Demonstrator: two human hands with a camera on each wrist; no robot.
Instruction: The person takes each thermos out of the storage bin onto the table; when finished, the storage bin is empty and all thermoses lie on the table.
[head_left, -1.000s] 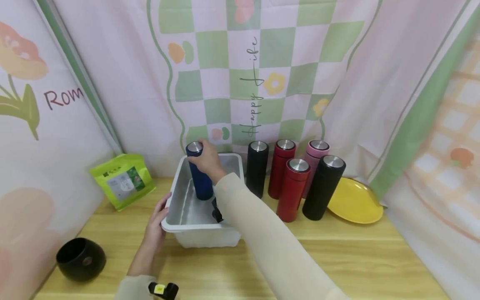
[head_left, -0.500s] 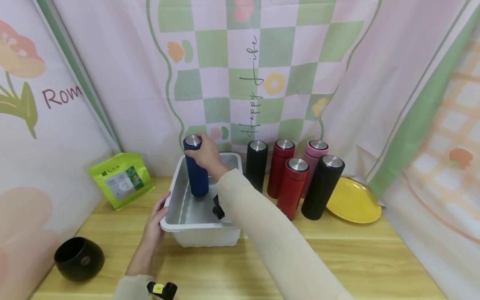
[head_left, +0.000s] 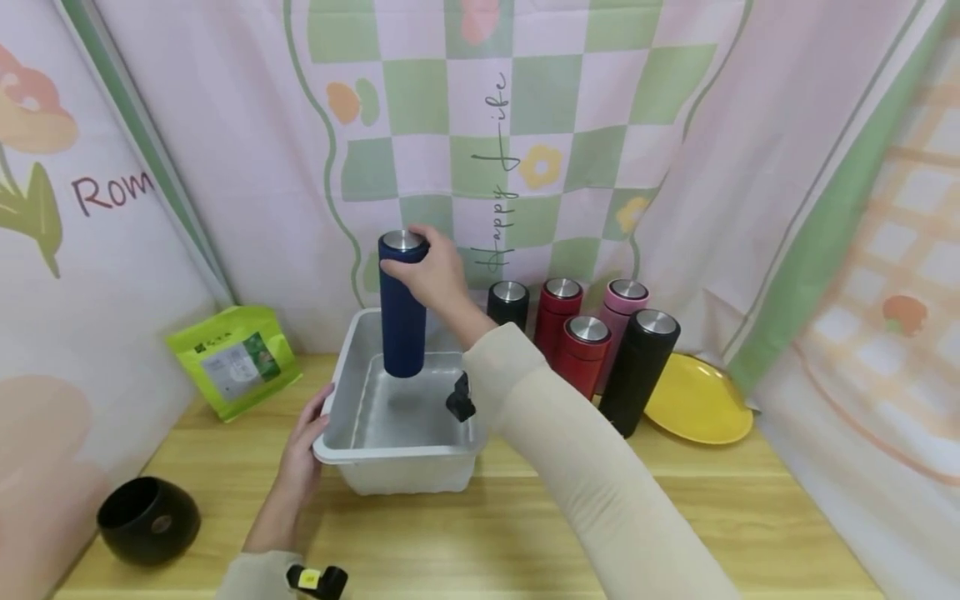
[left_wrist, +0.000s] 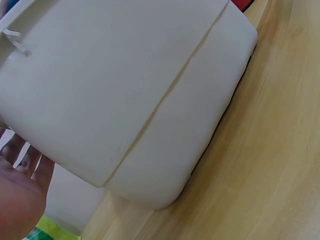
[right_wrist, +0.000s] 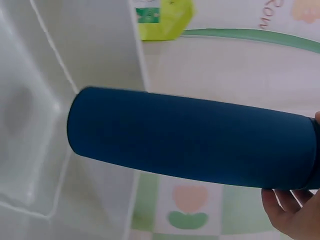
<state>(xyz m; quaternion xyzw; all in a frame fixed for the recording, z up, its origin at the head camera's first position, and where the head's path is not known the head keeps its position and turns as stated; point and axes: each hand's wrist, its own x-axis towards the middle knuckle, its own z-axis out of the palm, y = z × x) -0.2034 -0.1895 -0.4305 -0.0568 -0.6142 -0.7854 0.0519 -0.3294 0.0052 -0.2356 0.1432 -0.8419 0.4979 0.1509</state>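
Note:
My right hand (head_left: 440, 271) holds a dark blue thermos bottle (head_left: 402, 321) by its upper part, under the silver lid. The bottle hangs nearly upright over the grey-white plastic bin (head_left: 405, 456), its base above the bin's floor. In the right wrist view the blue bottle's side (right_wrist: 195, 137) fills the middle, fingers at its lid end. Against the outside of the bin's left wall, just under the rim, rests my left hand (head_left: 302, 450). The left wrist view shows its fingers (left_wrist: 44, 172) fairly straight, partly hidden by the bin.
Right of the bin stand a black thermos (head_left: 508, 304), two red ones (head_left: 583, 358), a pink one (head_left: 622, 312) and another black one (head_left: 637, 371). A yellow plate (head_left: 701, 400) lies beyond. Left are a green pouch (head_left: 238, 360) and a dark round cup (head_left: 148, 521).
My right hand has lifted the blue thermos from low inside the bin, up and slightly to the right. The left hand stays at the bin's side. The head view has shifted slightly.

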